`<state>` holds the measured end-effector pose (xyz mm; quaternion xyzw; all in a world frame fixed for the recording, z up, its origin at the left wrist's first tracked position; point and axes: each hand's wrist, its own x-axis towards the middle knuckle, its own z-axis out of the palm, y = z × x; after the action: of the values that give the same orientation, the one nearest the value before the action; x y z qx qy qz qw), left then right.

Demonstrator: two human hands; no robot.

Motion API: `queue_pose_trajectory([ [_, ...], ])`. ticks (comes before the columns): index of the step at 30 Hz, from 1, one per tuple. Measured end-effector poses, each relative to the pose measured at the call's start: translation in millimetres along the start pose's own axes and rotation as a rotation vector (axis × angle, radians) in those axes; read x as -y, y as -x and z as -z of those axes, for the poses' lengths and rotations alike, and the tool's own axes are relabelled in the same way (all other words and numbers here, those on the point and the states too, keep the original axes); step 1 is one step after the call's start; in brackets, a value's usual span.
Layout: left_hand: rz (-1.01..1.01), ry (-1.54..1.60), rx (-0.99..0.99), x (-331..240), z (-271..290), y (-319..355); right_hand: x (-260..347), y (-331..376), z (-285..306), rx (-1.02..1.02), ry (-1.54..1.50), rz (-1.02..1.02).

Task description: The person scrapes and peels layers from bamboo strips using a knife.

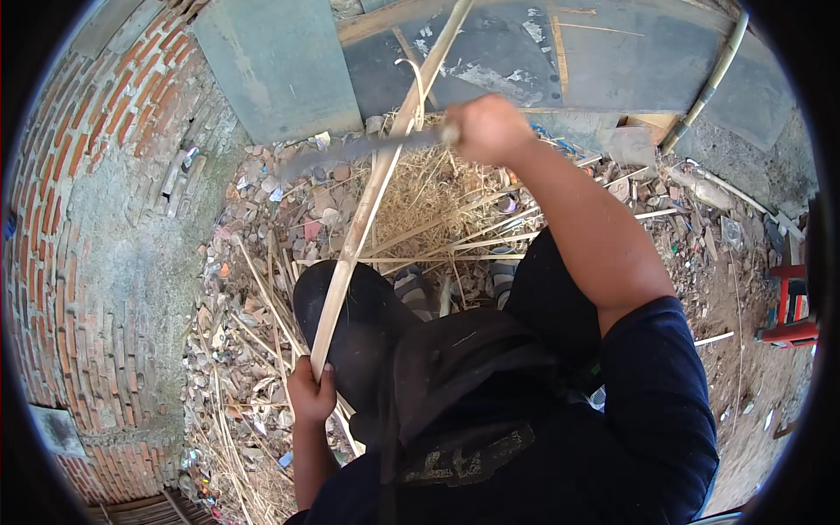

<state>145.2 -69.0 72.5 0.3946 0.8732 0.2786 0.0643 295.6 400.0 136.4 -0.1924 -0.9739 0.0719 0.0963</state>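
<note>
— What is each hand doing?

— The left hand (311, 391), at the lower left of the frame, is closed around the bottom end of a long bamboo strip (367, 197). The right hand (490, 129), at upper centre, is clenched on the handle of a long blade (359, 149), which lies across the strip and reaches toward the left.

— Where does the strip run?

— From the left fist it slants up and to the right, passes the dark trouser knee (350, 306), crosses the blade and leaves the frame at the top edge.

— How would it handle?

— Light and springy, I'd judge: thin, stiff along its length, likely to whip if held only at one end. Split edges look sharp, so a firm grip low down, well apart from the blade, seems wise.

— And around it?

— Dry shavings (429, 197) and loose slivers on rubble ground (262, 201), a brick wall (96, 219) at left, and a red object (792, 306) at the right edge.
</note>
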Motion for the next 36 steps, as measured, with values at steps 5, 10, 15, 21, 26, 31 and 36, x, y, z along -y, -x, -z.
queue_pose_trajectory([
  [5, -0.07, 0.026, -0.012, 2.4, -1.2, -12.9, -24.4, 11.5, -1.9, -0.135, -0.121, -0.39],
  [10, -0.015, 0.01, -0.015, -1.4, -0.7, -9.9, -8.6, 10.3, 13.0, -0.081, -0.126, -0.373],
  [15, 0.083, 0.064, 0.041, -9.0, 2.9, -11.4, -5.7, 12.3, 20.6, -0.077, -0.094, -0.356],
  [21, 0.111, 0.088, 0.042, -5.5, -0.7, -14.1, 7.1, 11.3, 19.8, 0.028, -0.118, -0.231],
  [26, 0.103, -0.017, 0.031, -4.9, -2.8, -15.5, 40.8, 13.1, 0.2, 0.066, 0.049, 0.254],
  [31, -0.044, 0.049, -0.129, 5.4, -11.5, -14.5, -23.4, -4.3, 9.4, -0.122, -0.2, -0.439],
  [36, 0.017, -0.022, -0.03, 0.6, -3.1, -21.0, -42.5, 6.2, -10.5, -0.136, -0.169, -0.368],
])
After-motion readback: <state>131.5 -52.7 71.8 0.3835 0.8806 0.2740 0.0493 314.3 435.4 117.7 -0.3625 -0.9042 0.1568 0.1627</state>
